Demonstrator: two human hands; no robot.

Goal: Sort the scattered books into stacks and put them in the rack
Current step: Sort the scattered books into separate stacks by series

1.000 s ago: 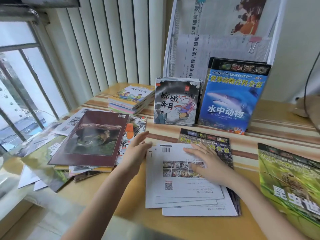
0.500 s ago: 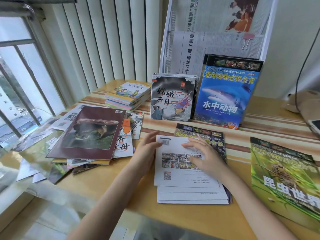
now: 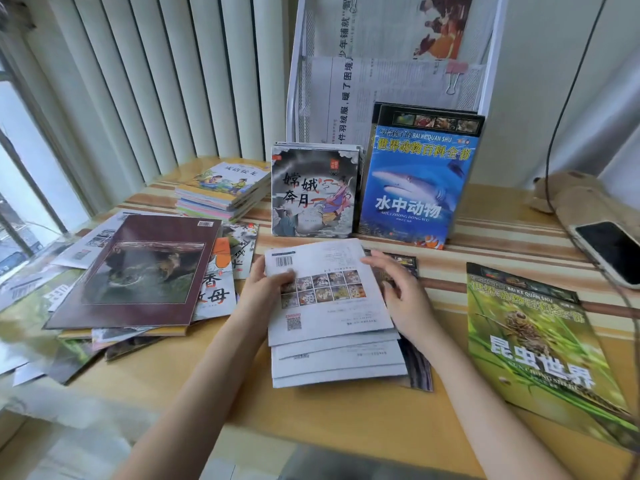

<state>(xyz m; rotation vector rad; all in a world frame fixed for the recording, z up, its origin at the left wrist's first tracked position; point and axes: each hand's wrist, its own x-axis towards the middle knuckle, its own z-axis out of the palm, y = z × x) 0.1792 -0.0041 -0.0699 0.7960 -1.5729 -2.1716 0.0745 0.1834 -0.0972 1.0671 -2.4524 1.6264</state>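
Left hand (image 3: 268,292) gripping the white booklet (image 3: 325,289) (thumb on top), right hand (image 3: 403,299) open alongside.

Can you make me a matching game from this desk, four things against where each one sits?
Things:
1. shark book
2. insect book
3. phone
4. maroon book

Places:
A. flat at the right, near edge
B. atop the messy left pile
C. upright against the rack
D. far right, screen up

Pairs: 1-C, 2-A, 3-D, 4-B
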